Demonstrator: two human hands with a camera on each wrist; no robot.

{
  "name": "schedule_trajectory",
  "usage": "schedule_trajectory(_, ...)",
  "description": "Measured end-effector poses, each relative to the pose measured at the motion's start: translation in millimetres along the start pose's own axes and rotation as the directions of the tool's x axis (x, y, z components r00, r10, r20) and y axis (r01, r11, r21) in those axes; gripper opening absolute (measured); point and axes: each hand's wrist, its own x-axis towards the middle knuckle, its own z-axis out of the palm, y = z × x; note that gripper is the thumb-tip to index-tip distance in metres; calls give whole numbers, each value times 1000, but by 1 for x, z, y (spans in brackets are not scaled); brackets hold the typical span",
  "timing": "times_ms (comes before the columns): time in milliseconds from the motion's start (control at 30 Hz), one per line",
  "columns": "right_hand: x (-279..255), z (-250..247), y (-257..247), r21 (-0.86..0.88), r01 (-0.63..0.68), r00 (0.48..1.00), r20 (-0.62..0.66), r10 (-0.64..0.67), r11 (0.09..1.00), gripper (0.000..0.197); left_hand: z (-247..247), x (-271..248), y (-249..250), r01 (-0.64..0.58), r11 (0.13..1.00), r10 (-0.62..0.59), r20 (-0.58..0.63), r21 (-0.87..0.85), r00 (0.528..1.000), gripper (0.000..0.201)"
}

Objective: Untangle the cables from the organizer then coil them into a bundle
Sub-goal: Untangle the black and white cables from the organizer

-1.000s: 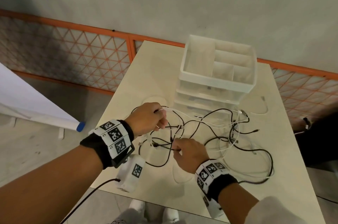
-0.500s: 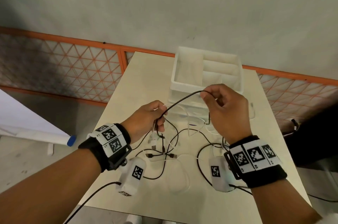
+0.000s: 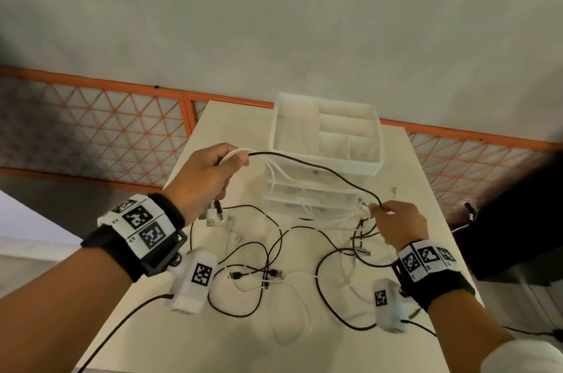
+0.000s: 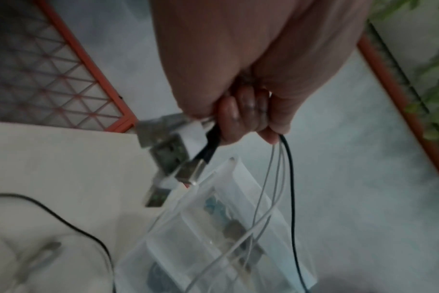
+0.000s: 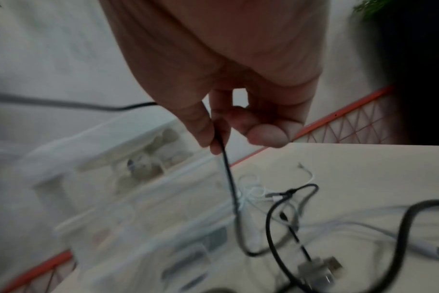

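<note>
Black cable [image 3: 316, 166] stretched in the air between both hands, sagging from upper left down to lower right, passing in front of the organizer [image 3: 327, 141]. Left hand [image 3: 204, 178] raised above the worktop [image 3: 405, 177], fingers curled around a bunch: the black cable plus a few white cables [image 3: 274, 173], with several USB plugs [image 4: 178, 150] sticking out below the fist in the left wrist view. Right hand [image 3: 399, 224] lower, near the worktop's right edge, pinching the black cable between thumb and forefinger [image 5: 201, 126]; other fingers loosely curled. In the right wrist view the cable drops from the pinch toward a small knot of white strands; blur makes it unclear whether the black one runs through that knot.

Remaining cables [image 3: 268, 275], black and white, lie tangled in loose loops across the middle and near part of the worktop, plug ends scattered among them. A white loop [image 3: 291, 316] sits close to the near edge.

Organizer: white, translucent, open divided tray on top with drawers beneath, standing toward the far edge of the worktop. White strands hang down its front face.

Beyond the far edge, an orange-framed lattice panel [image 3: 100, 134] along the base of a grey wall [image 3: 274, 22]. Both wrists carry black bands with square marker tags [image 3: 143, 224].
</note>
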Motion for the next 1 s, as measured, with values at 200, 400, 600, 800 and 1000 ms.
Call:
schedule_trajectory(200,4,-66,-43,416,288,912,-393,-115,862,14,11,0,-17,165,975,-166,-4,147,986,28)
schedule_trajectory(400,-3,-62,-43,447,387,880,-441,-177,807,8,18,5,-12,150,985,-139,-129,82,982,27)
schedule_trajectory(600,-3,-53,-29,514,364,913,-361,-189,777,9,12,7,-10,133,990,-127,-131,44,983,28)
schedule_trajectory(800,-3,-77,-55,570,537,832,-479,-280,622,8,24,0,-20,171,973,-168,-32,156,985,33)
schedule_trajectory(1000,33,-46,5,280,157,970,-224,-95,947,7,22,7,-7,49,999,-51,-271,-13,961,30)
